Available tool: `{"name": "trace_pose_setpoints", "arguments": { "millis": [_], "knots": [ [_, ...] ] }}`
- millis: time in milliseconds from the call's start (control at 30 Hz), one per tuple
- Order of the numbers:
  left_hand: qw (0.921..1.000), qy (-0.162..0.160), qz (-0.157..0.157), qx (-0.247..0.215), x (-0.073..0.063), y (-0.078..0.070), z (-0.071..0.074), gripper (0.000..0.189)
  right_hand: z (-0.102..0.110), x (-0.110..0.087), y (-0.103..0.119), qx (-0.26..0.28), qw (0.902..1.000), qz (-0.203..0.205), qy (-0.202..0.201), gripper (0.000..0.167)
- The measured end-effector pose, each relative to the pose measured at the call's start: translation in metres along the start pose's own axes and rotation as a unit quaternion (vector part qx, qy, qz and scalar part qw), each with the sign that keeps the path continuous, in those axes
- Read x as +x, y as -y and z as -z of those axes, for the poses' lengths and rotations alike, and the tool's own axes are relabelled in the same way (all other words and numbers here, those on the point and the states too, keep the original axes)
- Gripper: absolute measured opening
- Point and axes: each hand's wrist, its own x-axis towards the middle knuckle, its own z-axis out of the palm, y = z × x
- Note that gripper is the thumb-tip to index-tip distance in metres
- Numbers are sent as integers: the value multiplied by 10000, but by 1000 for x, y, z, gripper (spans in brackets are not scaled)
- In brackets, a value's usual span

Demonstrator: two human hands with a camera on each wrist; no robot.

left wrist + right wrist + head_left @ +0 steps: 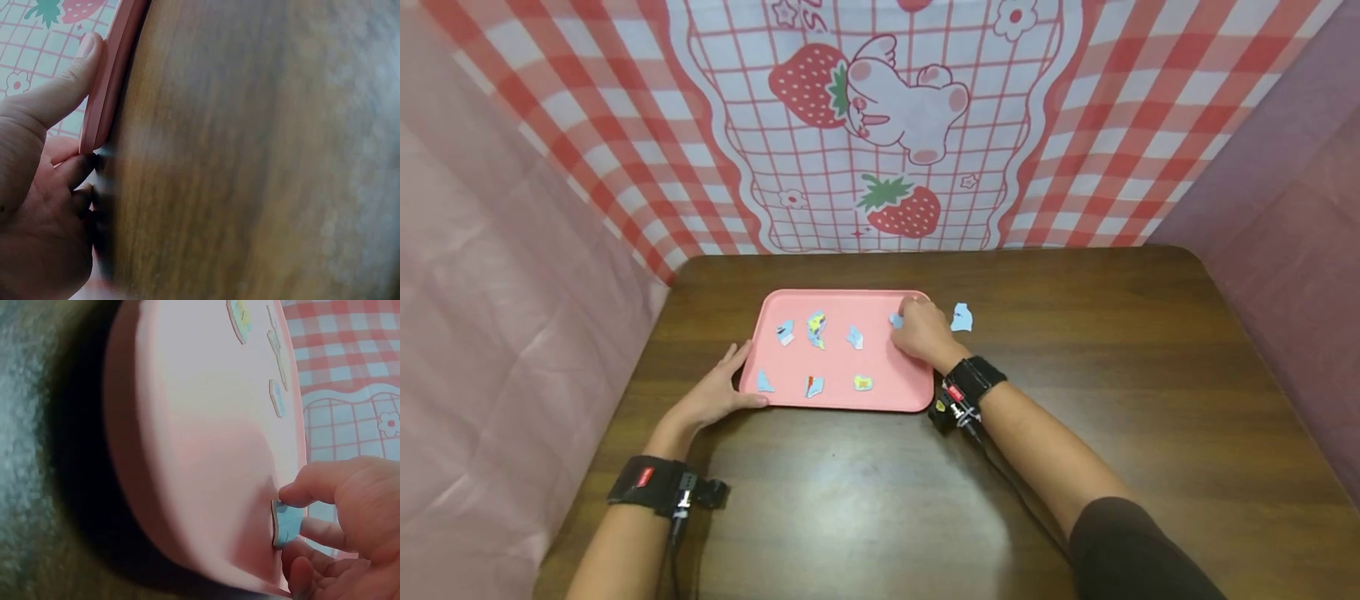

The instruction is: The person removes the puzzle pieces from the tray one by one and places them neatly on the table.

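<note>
A pink tray point(835, 362) lies on the wooden table, with several light-blue printed puzzle pieces set apart on it. My left hand point(718, 393) holds the tray's near left corner, its thumb along the front rim and its fingers at the left side; part of those fingers is hidden in the left wrist view. Over the tray's right part, my right hand point(925, 333) pinches a blue puzzle piece point(287, 523) between thumb and fingers, at the tray's surface. Another blue puzzle piece point(961, 317) lies on the table just right of the tray.
On the tray are a yellow-and-blue piece point(816, 329) in the far row and a yellow piece point(863, 383) in the near row. A checked strawberry cloth point(880, 183) hangs behind the wooden table point(1112, 375). Pink cloth point(497, 275) hangs at the left side.
</note>
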Motion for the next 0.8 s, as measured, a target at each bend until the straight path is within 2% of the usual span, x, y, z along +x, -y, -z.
{"name": "trace_pose_setpoints", "arguments": {
  "millis": [100, 400, 567, 700, 800],
  "knots": [
    [10000, -20, 31, -5, 0, 0, 0, 117, -1, 0, -1, 115, 9999, 19, -104, 23],
    [10000, -14, 40, -75, -1, 1, 0, 116, -2, -2, -7, 603, 9971, -50, -465, 25],
    [10000, 5, 2, -88, 0, 1, 0, 116, -4, -2, -14, 890, 9951, 72, -415, 26],
    [10000, -7, -19, -85, 0, 1, 0, 116, -4, -2, -22, 1253, 9907, 242, -480, 21],
    [10000, -14, -16, -56, -1, 0, 0, 116, -2, -2, -27, 1740, 9834, 233, -462, 20]
  ]
}}
